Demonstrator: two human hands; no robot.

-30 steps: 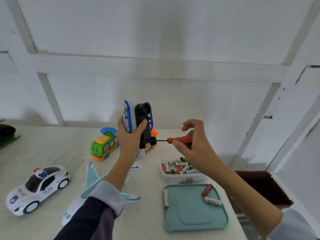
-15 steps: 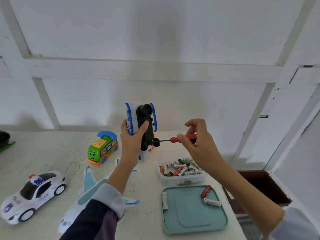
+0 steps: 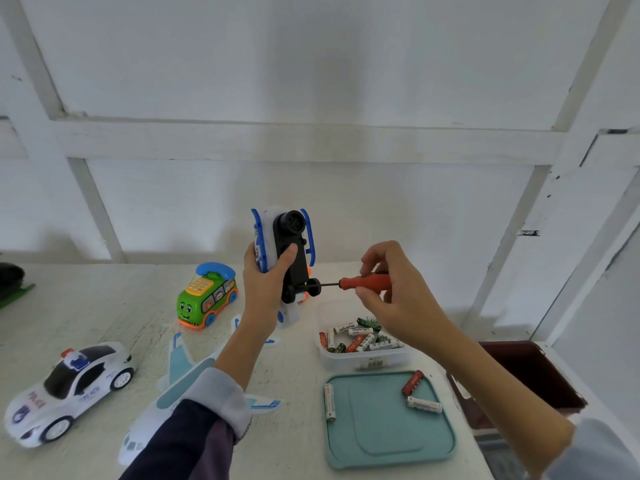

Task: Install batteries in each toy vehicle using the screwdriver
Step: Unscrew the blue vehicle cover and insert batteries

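Note:
My left hand (image 3: 265,284) grips a white and blue toy vehicle (image 3: 282,252) upright above the table, its black underside turned to the right. My right hand (image 3: 391,292) pinches the red handle of a screwdriver (image 3: 360,283), which lies level with its thin shaft pointing left, the tip at the toy's lower end by the small black wheels. A clear tub of batteries (image 3: 362,344) sits below my right hand. Three loose batteries (image 3: 414,382) lie on a teal tray (image 3: 388,431).
A green toy bus (image 3: 206,303) with a blue phone handset stands at the back. A white police car (image 3: 69,386) sits at the left, a white and blue toy plane (image 3: 180,375) under my left forearm. A dark brown bin (image 3: 526,372) stands at the right table edge.
The view has shifted, so the toys sit lower and further left in frame. Both hands keep the toy and screwdriver together, and my right fingers have shifted on the handle.

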